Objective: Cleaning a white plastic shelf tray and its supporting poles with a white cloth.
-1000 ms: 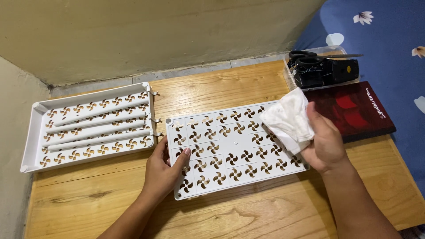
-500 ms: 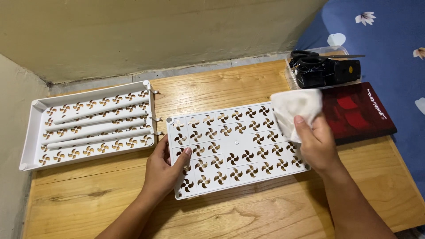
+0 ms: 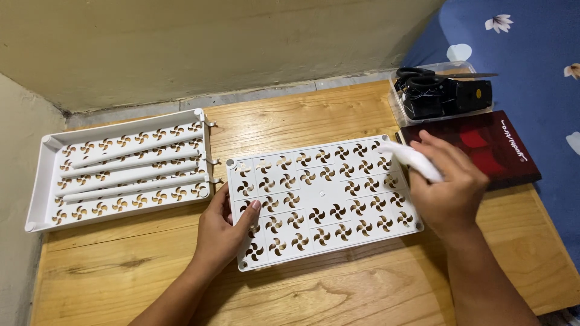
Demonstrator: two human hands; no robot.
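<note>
A flat white plastic panel (image 3: pixel 320 199) with many pinwheel-shaped cutouts lies on the wooden table (image 3: pixel 302 290). My left hand (image 3: pixel 226 226) rests on the panel's left edge, thumb over the lower left corner, pressing it down. My right hand (image 3: pixel 450 187) is at the panel's right edge, shut on a bunched white cloth (image 3: pixel 414 160) that touches the panel's upper right corner.
A second white tray (image 3: pixel 121 169) with the same cutouts and raised ribs lies at the left of the table. A dark red book (image 3: pixel 486 148) sits at the right edge. Behind it stands a clear box (image 3: pixel 441 90) with scissors and a black object. Blue fabric lies to the right.
The cloth was spread over the panel's right part; my right hand has bunched it and moved it up to the upper right corner. My left hand has stayed put.
</note>
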